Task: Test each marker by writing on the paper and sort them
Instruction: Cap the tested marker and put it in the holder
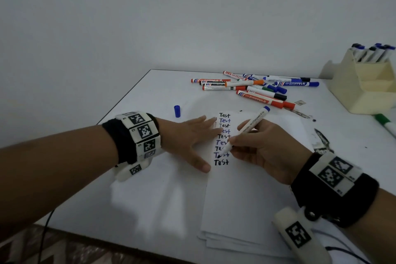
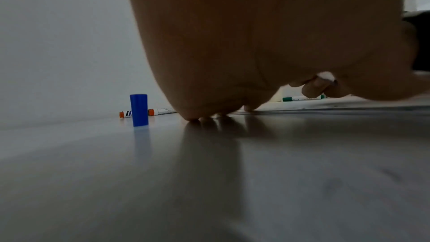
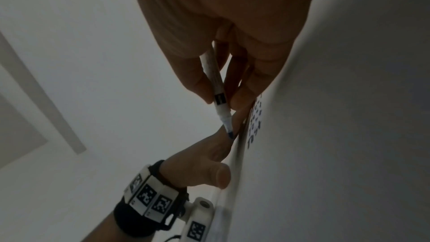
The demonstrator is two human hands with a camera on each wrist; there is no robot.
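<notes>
**Marker tip at the paper, left hand flat beside it**

A plain pale wall backs a white table (image 1: 150, 100), which fills the lower half of the head view. On it lies a small stack of white paper (image 1: 246, 195), and down the top sheet's left edge runs a column of the word "Test" (image 1: 224, 138), some lines black, some bluish.

The right hand (image 1: 263, 150) has thumb and fingers curled round a white marker (image 1: 249, 128) with a blue end. The marker slants up and away from the hand. Its uncapped tip points down at the lower lines of the column, though the frames do not settle whether it touches the sheet. In the right wrist view the tip shows dark blue.

The left hand (image 1: 188, 137) lies palm down with straight, spread fingers, holding nothing. Its fingertips reach the left edge of the paper next to the writing, and the thumb points toward the person.

A blue cap (image 1: 177, 111) stands upright on the table just beyond the left hand, apart from it.

Farther back lies a loose pile of markers (image 1: 252, 87) with orange, blue, black and green caps, crossing one another. At the right edge stands a cream holder (image 1: 368, 90), and more markers (image 1: 372, 51) stand upright in its top compartment. A green marker (image 1: 384, 123) lies on the table just in front of the holder.
</notes>
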